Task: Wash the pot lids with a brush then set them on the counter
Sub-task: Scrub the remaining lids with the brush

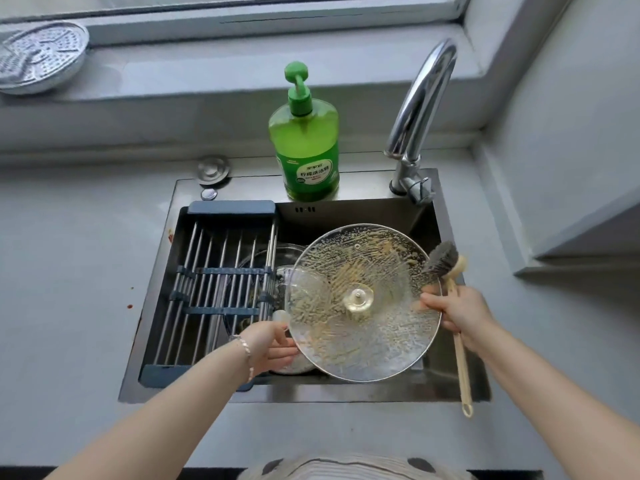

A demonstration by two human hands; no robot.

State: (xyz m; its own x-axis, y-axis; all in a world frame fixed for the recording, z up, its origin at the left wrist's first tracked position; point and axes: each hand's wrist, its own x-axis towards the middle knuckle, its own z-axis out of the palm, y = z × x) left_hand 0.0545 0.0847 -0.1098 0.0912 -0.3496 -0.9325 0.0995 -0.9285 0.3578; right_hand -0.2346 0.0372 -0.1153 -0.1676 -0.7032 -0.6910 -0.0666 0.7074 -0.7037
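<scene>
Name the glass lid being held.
The large lid, gripped by left hand and right hand, which also holds the brush; a smaller lid lies in the sink.

Green soap bottle (304, 140); chrome faucet (420, 109)

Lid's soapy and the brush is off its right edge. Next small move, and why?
Probably swing the brush, gripped in the right hand, onto the glass lid and scrub its middle. Yellowish streaks show around the knob under suds, the left hand holds the rim, and no water runs from the faucet.
</scene>
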